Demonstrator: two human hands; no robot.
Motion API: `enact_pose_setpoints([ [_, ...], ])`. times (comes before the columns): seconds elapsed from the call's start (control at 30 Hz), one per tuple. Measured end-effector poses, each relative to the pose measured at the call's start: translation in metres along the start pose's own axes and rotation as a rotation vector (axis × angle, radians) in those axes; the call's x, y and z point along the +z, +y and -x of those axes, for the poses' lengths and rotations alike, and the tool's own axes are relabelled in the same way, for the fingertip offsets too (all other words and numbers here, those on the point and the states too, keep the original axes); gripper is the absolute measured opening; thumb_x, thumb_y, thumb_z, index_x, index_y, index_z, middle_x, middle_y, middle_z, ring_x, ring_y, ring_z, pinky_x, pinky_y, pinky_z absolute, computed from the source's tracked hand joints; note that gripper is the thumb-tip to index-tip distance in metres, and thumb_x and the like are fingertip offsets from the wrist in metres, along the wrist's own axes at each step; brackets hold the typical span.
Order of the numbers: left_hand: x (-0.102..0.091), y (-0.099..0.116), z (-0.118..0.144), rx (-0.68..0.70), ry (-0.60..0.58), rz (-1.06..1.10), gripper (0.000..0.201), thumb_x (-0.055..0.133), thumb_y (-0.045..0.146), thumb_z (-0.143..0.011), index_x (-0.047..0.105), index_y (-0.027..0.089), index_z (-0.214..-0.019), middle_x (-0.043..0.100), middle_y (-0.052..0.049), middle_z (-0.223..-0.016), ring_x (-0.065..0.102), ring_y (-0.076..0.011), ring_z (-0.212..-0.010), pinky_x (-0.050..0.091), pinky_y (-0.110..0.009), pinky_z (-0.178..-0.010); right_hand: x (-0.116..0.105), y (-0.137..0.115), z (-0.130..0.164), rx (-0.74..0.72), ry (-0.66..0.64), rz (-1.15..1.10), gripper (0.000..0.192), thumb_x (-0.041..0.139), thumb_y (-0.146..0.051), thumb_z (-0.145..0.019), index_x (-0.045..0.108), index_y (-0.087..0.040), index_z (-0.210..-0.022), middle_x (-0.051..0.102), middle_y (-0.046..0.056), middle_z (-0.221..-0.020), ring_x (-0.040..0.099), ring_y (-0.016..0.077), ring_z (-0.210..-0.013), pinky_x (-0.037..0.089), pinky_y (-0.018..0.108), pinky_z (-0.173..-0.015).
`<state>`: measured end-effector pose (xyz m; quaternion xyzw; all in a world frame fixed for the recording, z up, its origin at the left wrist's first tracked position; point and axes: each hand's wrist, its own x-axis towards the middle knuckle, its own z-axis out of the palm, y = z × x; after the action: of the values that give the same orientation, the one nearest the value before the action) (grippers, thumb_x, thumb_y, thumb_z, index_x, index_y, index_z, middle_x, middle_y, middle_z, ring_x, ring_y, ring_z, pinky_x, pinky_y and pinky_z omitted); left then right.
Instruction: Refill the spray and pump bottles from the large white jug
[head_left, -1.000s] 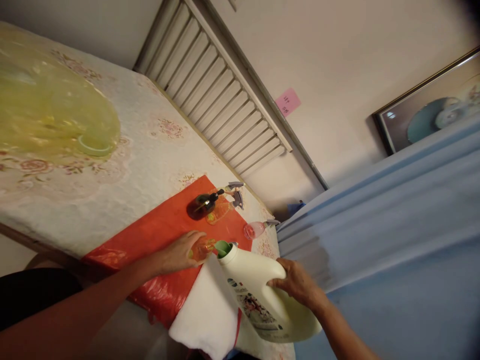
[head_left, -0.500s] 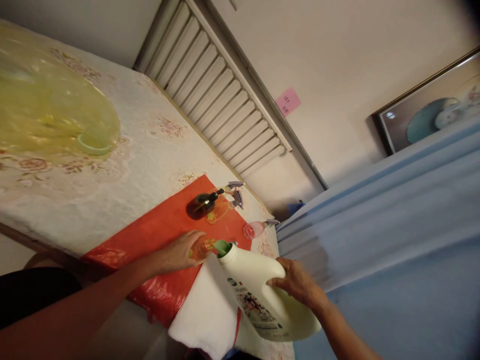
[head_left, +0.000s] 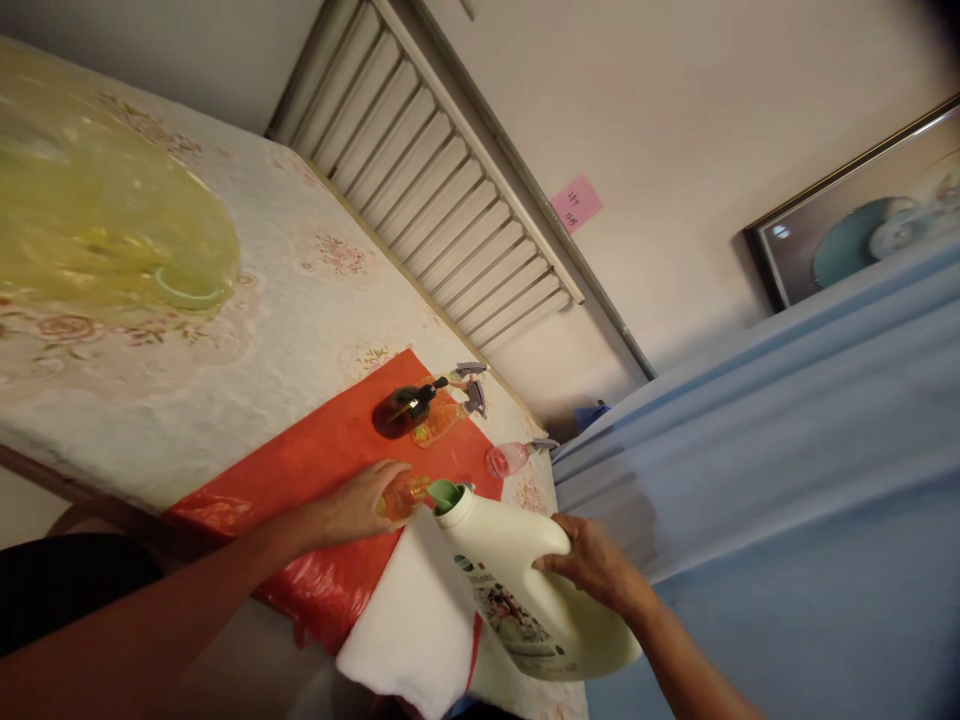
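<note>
Right hand [head_left: 592, 562] tips jug [head_left: 517, 585] (left hand [head_left: 358, 508] steadies bottle [head_left: 405, 496]).

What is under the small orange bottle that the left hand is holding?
The small orange bottle stands on a red plastic sheet spread over the flowered tablecloth. The left hand covers the bottle's near side, so its base and contact with the sheet are hidden.

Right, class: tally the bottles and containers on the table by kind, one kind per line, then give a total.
Large white jug with a green spout, tilted in the right hand: 1
Small orange bottle gripped by the left hand: 1
Dark pump bottle: 1
Orange trigger spray bottle: 1
Pink trigger spray bottle: 1
Total: 5
</note>
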<state>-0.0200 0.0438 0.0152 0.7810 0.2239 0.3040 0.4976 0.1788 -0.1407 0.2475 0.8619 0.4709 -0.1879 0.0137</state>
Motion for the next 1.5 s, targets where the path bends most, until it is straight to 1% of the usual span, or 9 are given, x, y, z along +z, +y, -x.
enact_pose_setpoints([
  [0.2,-0.0015,0.0010,-0.0001,0.011,-0.008,0.006,0.063,0.066,0.052,-0.073,0.052,0.021,-0.126,0.058,-0.013,-0.132,0.055,-0.0323,-0.121,0.046,-0.042,-0.101,0.0002,0.0005,-0.0005,0.009,-0.009,0.002,0.022,0.073,-0.032,-0.071,0.064,-0.016,-0.082,0.064,0.000,-0.073,0.053,0.0120,-0.059,0.038,0.020,-0.051],
  [0.4,-0.0030,0.0020,0.0006,0.007,-0.010,0.014,0.063,0.066,0.053,-0.073,0.052,0.022,-0.126,0.060,-0.012,-0.132,0.056,-0.0324,-0.121,0.047,-0.040,-0.099,-0.0006,0.0028,-0.0013,-0.005,0.005,0.011,0.021,0.073,-0.032,-0.070,0.064,-0.016,-0.080,0.066,0.001,-0.074,0.057,0.0140,-0.065,0.040,0.021,-0.055],
  [0.6,-0.0034,0.0026,0.0008,-0.002,-0.021,0.006,0.066,0.066,0.052,-0.073,0.050,0.019,-0.128,0.058,-0.014,-0.133,0.055,-0.0322,-0.122,0.046,-0.040,-0.100,-0.0016,0.0012,-0.0004,0.003,-0.003,0.019,0.021,0.073,-0.032,-0.071,0.065,-0.016,-0.081,0.066,0.000,-0.072,0.055,0.0128,-0.060,0.039,0.021,-0.053],
  [0.73,-0.0027,0.0010,0.0000,0.013,-0.022,0.022,0.063,0.066,0.052,-0.073,0.051,0.022,-0.127,0.059,-0.012,-0.132,0.056,-0.0310,-0.121,0.045,-0.039,-0.100,-0.0021,0.0002,-0.0005,-0.002,-0.007,0.027,0.022,0.073,-0.034,-0.071,0.065,-0.016,-0.082,0.065,0.000,-0.071,0.055,0.0132,-0.061,0.040,0.021,-0.054],
  [0.93,-0.0037,0.0013,0.0003,-0.010,-0.028,0.017,0.065,0.066,0.054,-0.072,0.051,0.024,-0.128,0.058,-0.012,-0.135,0.054,-0.0316,-0.124,0.044,-0.041,-0.101,-0.0030,0.0001,-0.0009,-0.017,0.005,0.031,0.021,0.073,-0.032,-0.071,0.066,-0.016,-0.082,0.067,0.001,-0.075,0.058,0.0150,-0.066,0.041,0.021,-0.056],
  [1.1,-0.0039,0.0024,0.0005,0.006,-0.027,0.024,0.063,0.066,0.053,-0.072,0.052,0.023,-0.126,0.059,-0.012,-0.132,0.055,-0.0313,-0.122,0.045,-0.040,-0.100,-0.0036,-0.0003,-0.0006,-0.033,0.000,0.029,0.021,0.073,-0.031,-0.071,0.067,-0.015,-0.084,0.070,0.002,-0.077,0.061,0.0166,-0.070,0.043,0.022,-0.059],
  [1.17,-0.0036,0.0024,0.0003,-0.005,-0.015,0.022,0.064,0.067,0.053,-0.071,0.052,0.023,-0.126,0.059,-0.012,-0.132,0.056,-0.0310,-0.121,0.045,-0.040,-0.100,-0.0033,0.0011,-0.0010,-0.024,0.000,0.026,0.021,0.073,-0.030,-0.071,0.068,-0.015,-0.085,0.070,0.002,-0.077,0.061,0.0168,-0.069,0.043,0.023,-0.058],
  [1.3,-0.0046,0.0043,0.0006,-0.028,-0.033,0.014,0.066,0.066,0.053,-0.071,0.051,0.023,-0.128,0.057,-0.013,-0.135,0.054,-0.0310,-0.124,0.044,-0.040,-0.102,-0.0030,0.0025,-0.0019,-0.035,-0.001,0.019,0.023,0.074,-0.031,-0.071,0.069,-0.016,-0.087,0.072,0.003,-0.081,0.063,0.0182,-0.073,0.044,0.023,-0.060],
  [1.5,-0.0068,0.0081,0.0012,-0.027,-0.047,0.006,0.065,0.066,0.052,-0.072,0.050,0.021,-0.128,0.057,-0.014,-0.135,0.053,-0.0316,-0.125,0.044,-0.040,-0.102,-0.0040,-0.0013,-0.0010,-0.022,-0.004,0.029,0.021,0.073,-0.030,-0.071,0.068,-0.016,-0.085,0.070,0.002,-0.077,0.061,0.0164,-0.069,0.042,0.022,-0.058],
])
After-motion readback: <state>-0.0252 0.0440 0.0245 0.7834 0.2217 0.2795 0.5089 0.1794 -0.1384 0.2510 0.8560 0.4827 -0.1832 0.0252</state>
